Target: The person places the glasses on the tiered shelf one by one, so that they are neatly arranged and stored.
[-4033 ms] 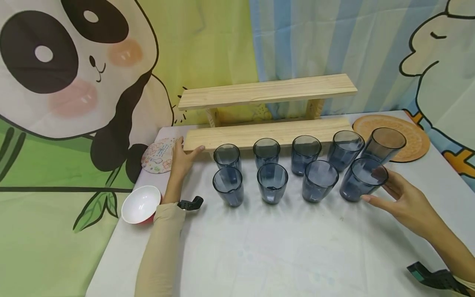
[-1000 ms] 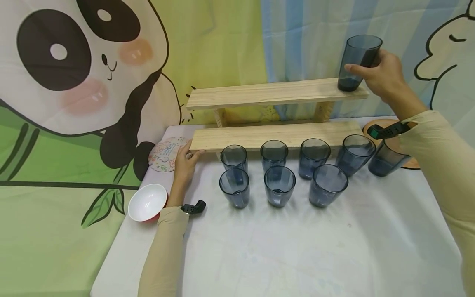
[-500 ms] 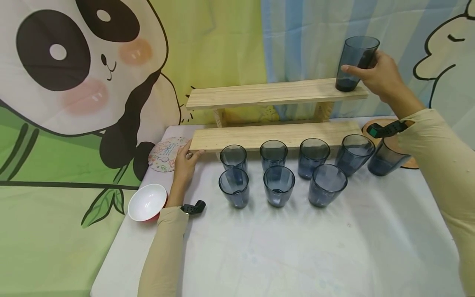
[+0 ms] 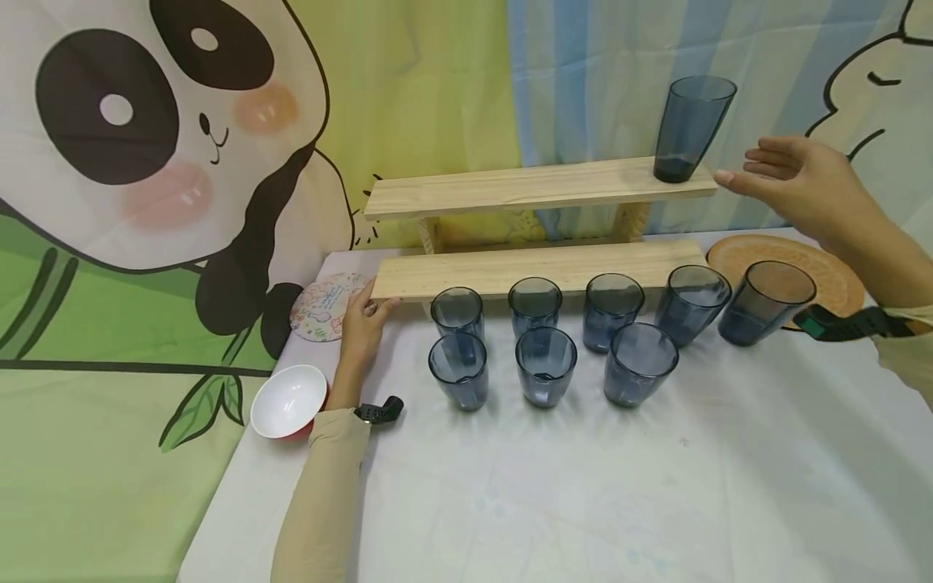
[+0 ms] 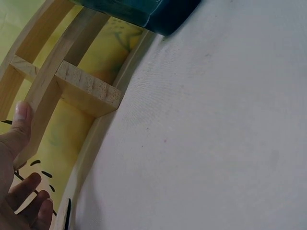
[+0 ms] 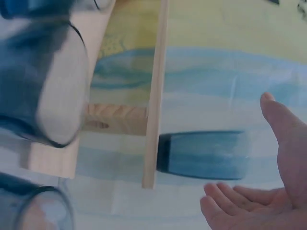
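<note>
A tall blue-grey glass (image 4: 692, 129) stands upright at the right end of the upper board of a two-tier wooden shelf (image 4: 539, 188). Just right of this glass is my right hand (image 4: 809, 182), fingers spread and holding nothing; the right wrist view shows a gap between the hand and the glass (image 6: 204, 154). My left hand (image 4: 360, 328) grips the left end of the shelf's lower board (image 4: 532, 271), its thumb lying on the wood in the left wrist view. Several more blue-grey glasses (image 4: 632, 364) stand in two rows on the table before the shelf.
On the left of the white-covered table (image 4: 568, 494) sit a white bowl (image 4: 288, 402) with a red outside and a round floral mat (image 4: 328, 306). A round brown mat (image 4: 831, 275) lies at the right, behind the end glass (image 4: 765, 304). Printed curtains hang behind.
My right hand lifted the front-row right glass from the table onto the upper board, then let go and drew back to the right. My left hand stayed on the shelf.
</note>
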The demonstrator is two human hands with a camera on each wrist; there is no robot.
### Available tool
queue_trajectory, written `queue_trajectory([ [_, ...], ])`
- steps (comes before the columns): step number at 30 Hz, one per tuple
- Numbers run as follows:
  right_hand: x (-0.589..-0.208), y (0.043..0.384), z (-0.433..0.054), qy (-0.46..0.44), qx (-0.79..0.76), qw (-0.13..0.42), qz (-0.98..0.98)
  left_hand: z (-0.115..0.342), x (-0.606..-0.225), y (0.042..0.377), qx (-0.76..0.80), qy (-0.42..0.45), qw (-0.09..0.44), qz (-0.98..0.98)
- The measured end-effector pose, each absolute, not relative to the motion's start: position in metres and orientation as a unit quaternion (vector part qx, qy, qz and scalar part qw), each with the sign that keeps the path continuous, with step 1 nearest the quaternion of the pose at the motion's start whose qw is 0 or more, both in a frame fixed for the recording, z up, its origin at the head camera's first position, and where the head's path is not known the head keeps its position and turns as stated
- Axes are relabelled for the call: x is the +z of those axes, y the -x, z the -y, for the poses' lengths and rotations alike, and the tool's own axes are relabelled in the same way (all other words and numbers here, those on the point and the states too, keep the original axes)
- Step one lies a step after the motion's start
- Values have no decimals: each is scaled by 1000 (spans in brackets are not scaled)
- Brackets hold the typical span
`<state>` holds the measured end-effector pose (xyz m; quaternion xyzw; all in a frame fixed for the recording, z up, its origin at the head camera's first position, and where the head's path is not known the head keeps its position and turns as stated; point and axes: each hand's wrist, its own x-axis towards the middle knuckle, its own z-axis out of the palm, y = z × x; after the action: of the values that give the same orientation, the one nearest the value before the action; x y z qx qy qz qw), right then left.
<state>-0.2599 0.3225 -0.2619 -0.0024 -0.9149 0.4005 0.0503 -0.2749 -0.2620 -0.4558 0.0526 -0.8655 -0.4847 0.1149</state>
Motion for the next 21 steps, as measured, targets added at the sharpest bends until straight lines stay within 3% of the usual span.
queue_trajectory([
  [13, -333, 140, -292, -138, 436, 90, 885, 261, -453, 275, -482, -41, 115, 868],
  [21, -382, 112, -261, -164, 456, 38, 874, 260, -454, 273, -485, -48, 111, 866],
])
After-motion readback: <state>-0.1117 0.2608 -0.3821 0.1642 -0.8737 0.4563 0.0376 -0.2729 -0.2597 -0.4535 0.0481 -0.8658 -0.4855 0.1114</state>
